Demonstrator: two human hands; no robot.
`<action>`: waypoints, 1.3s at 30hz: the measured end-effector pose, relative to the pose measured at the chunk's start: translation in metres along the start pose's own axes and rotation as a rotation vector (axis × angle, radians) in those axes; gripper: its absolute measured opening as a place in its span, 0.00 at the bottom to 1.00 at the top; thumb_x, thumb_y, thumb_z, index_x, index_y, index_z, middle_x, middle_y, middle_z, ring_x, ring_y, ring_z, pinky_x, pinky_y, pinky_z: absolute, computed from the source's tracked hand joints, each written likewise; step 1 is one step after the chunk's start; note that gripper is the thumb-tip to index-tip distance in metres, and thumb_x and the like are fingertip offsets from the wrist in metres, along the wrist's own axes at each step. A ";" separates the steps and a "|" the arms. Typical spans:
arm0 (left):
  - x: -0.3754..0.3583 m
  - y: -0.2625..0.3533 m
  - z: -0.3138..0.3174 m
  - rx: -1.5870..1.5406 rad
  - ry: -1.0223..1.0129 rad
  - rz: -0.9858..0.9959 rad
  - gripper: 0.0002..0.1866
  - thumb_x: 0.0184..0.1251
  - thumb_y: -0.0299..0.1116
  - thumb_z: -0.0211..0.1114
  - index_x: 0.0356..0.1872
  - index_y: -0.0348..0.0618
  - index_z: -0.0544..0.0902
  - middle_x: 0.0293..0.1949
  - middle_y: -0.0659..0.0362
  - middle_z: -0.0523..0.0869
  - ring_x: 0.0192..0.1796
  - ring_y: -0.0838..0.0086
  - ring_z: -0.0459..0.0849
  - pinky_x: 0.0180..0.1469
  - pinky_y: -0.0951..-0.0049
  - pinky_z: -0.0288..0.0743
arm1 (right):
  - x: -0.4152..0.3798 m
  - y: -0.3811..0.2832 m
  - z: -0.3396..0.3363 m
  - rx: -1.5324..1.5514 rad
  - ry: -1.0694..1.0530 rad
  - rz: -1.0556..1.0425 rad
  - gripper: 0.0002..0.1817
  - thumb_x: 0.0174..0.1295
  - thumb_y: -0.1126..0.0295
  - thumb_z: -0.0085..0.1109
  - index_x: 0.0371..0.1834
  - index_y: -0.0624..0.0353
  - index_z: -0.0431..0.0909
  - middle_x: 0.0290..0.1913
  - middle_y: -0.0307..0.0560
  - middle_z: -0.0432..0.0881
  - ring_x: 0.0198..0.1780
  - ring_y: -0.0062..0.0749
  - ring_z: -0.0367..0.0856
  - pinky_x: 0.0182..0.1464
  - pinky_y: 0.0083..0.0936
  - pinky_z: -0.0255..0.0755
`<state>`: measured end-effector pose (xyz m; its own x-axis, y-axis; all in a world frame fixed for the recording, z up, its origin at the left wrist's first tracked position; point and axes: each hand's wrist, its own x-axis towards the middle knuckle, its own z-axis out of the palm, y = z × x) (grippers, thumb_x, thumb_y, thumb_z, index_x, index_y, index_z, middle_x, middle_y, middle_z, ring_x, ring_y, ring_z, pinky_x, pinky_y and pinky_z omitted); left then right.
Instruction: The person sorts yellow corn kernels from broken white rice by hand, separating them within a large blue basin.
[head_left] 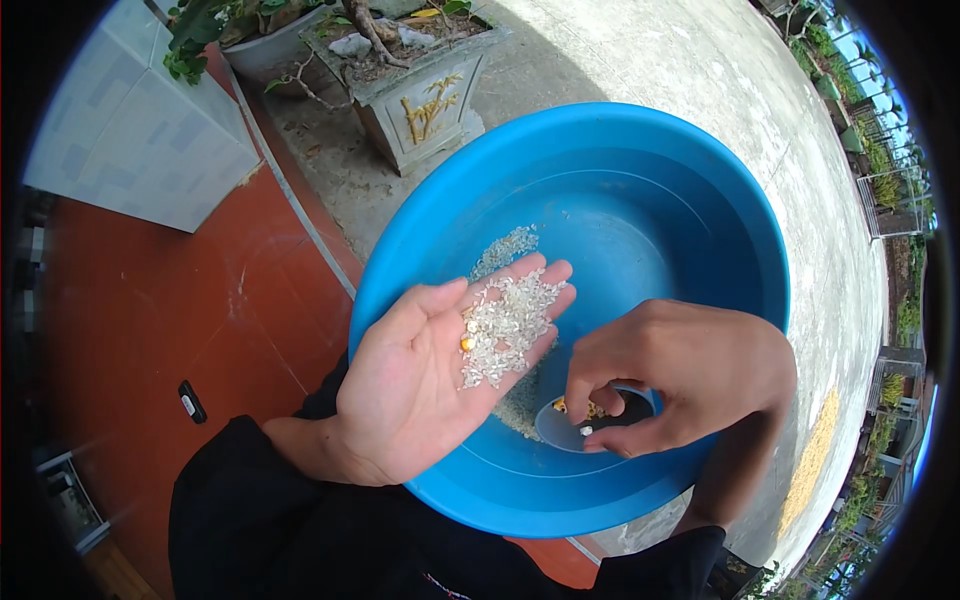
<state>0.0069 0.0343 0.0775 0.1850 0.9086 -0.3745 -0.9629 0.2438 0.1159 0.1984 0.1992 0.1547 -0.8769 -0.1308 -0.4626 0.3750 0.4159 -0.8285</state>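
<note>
My left hand lies palm up over the blue basin, fingers stretched out, with white rice grains spread on the palm and fingers. A yellow kernel sits among the grains. My right hand is curled above a small clear bowl, thumb and fingertips apart over it. Yellow kernels and a whitish piece show at the bowl, partly hidden by the fingers. More rice lies on the basin's floor, some of it behind my left hand.
A concrete planter with a small tree stands beyond the basin. A tiled block is at the upper left. A small black object lies on the red floor. Yellow grain is spread on the concrete at right.
</note>
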 end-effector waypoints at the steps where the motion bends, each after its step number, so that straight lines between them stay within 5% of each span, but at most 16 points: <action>1: 0.000 0.000 0.000 0.002 -0.005 0.000 0.38 0.94 0.44 0.41 0.92 0.27 0.54 0.87 0.41 0.70 0.83 0.51 0.74 0.87 0.49 0.65 | -0.003 0.004 0.001 -0.035 -0.028 0.049 0.10 0.65 0.69 0.77 0.44 0.61 0.89 0.34 0.47 0.87 0.39 0.45 0.90 0.43 0.40 0.80; 11: 0.000 -0.001 -0.021 -0.083 -0.166 -0.099 0.31 0.96 0.44 0.41 0.84 0.29 0.67 0.73 0.47 0.81 0.76 0.58 0.79 0.82 0.53 0.70 | 0.035 -0.001 0.027 -0.185 0.633 -0.256 0.10 0.65 0.73 0.76 0.47 0.59 0.88 0.36 0.50 0.85 0.39 0.51 0.90 0.40 0.45 0.81; 18: -0.002 -0.002 -0.004 0.033 0.028 -0.061 0.29 0.97 0.44 0.40 0.80 0.31 0.71 0.67 0.49 0.84 0.71 0.60 0.81 0.80 0.54 0.73 | 0.049 0.010 0.035 -0.246 0.666 -0.302 0.10 0.64 0.74 0.77 0.45 0.58 0.88 0.39 0.48 0.86 0.38 0.52 0.89 0.40 0.45 0.81; 22: 0.000 -0.001 -0.020 -0.014 -0.122 -0.060 0.32 0.96 0.44 0.40 0.86 0.29 0.64 0.80 0.45 0.76 0.81 0.56 0.75 0.85 0.53 0.68 | 0.032 0.003 0.023 -0.094 0.553 -0.280 0.08 0.62 0.74 0.77 0.41 0.59 0.87 0.38 0.47 0.86 0.39 0.47 0.89 0.40 0.45 0.80; 24: -0.001 0.000 -0.005 0.042 -0.063 -0.036 0.36 0.95 0.45 0.39 0.90 0.28 0.59 0.91 0.42 0.65 0.90 0.51 0.66 0.90 0.51 0.63 | 0.014 -0.003 0.009 -0.055 0.308 -0.208 0.07 0.63 0.73 0.77 0.40 0.60 0.87 0.38 0.47 0.87 0.40 0.45 0.90 0.42 0.44 0.81; 29: -0.001 0.000 -0.006 0.015 -0.086 0.009 0.38 0.94 0.42 0.42 0.93 0.28 0.52 0.93 0.41 0.59 0.94 0.50 0.59 0.94 0.52 0.56 | -0.003 -0.011 0.002 -0.147 -0.054 0.114 0.11 0.67 0.65 0.78 0.45 0.60 0.91 0.41 0.48 0.90 0.47 0.47 0.93 0.49 0.44 0.83; 32: -0.001 -0.001 -0.007 -0.007 -0.087 0.021 0.38 0.94 0.41 0.42 0.93 0.28 0.52 0.93 0.41 0.59 0.95 0.51 0.58 0.94 0.53 0.55 | 0.001 -0.020 0.011 -0.327 0.105 0.385 0.14 0.66 0.62 0.80 0.47 0.60 0.90 0.41 0.48 0.90 0.50 0.49 0.93 0.51 0.45 0.84; 35: 0.000 -0.001 -0.008 -0.005 -0.092 0.026 0.37 0.94 0.41 0.42 0.93 0.29 0.52 0.93 0.41 0.59 0.95 0.51 0.57 0.94 0.53 0.55 | -0.001 -0.002 0.032 -0.581 0.229 0.479 0.29 0.57 0.60 0.86 0.63 0.52 0.90 0.46 0.49 0.92 0.48 0.51 0.94 0.50 0.43 0.86; 39: 0.001 -0.002 -0.007 0.012 -0.094 0.035 0.37 0.94 0.40 0.42 0.93 0.29 0.52 0.94 0.42 0.58 0.95 0.51 0.56 0.94 0.53 0.55 | 0.009 0.006 0.042 -0.636 0.227 0.632 0.27 0.60 0.68 0.77 0.67 0.45 0.93 0.51 0.53 0.93 0.53 0.54 0.94 0.58 0.47 0.87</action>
<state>0.0074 0.0321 0.0710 0.1691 0.9445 -0.2816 -0.9668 0.2145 0.1386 0.2051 0.1628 0.1320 -0.6289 0.4403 -0.6408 0.6268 0.7748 -0.0828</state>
